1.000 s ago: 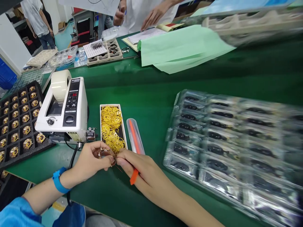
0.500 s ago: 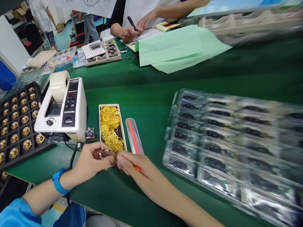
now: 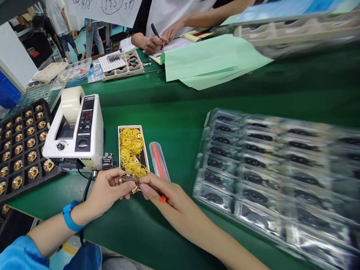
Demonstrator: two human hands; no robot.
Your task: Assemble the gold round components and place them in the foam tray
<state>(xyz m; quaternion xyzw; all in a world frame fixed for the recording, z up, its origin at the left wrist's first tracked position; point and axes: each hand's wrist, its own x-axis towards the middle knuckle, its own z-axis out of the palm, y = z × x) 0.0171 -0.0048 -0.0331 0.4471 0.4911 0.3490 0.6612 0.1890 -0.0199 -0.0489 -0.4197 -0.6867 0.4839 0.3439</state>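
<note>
My left hand point(image 3: 108, 193) is closed on a gold-coloured round metal part point(image 3: 132, 179), pinched between thumb and fingers and tilted on edge. My right hand point(image 3: 163, 193) meets it from the right, fingers wrapped round a slim orange-handled tool point(image 3: 162, 199). Only the tool's orange end shows below the palm; its tip is hidden by my fingers at the part's rim. Just beyond my hands lies a white box point(image 3: 144, 144) of thin yellow rings point(image 3: 131, 144). Beside that box is a clear plastic case point(image 3: 167, 176) with an orange stick point(image 3: 158, 161) inside.
A white tape dispenser point(image 3: 97, 123) stands left, with a small counter point(image 3: 107, 161) beside it. A black foam tray point(image 3: 25, 180) holds several gold round parts. Clear trays point(image 3: 239, 210) of dark parts cover the right. Across the table, a person's hand point(image 3: 154, 44) writes near green paper point(image 3: 213, 62).
The round metal part has turned slightly in my left hand, and my right hand has shifted a little against it. The whole view has moved slightly.
</note>
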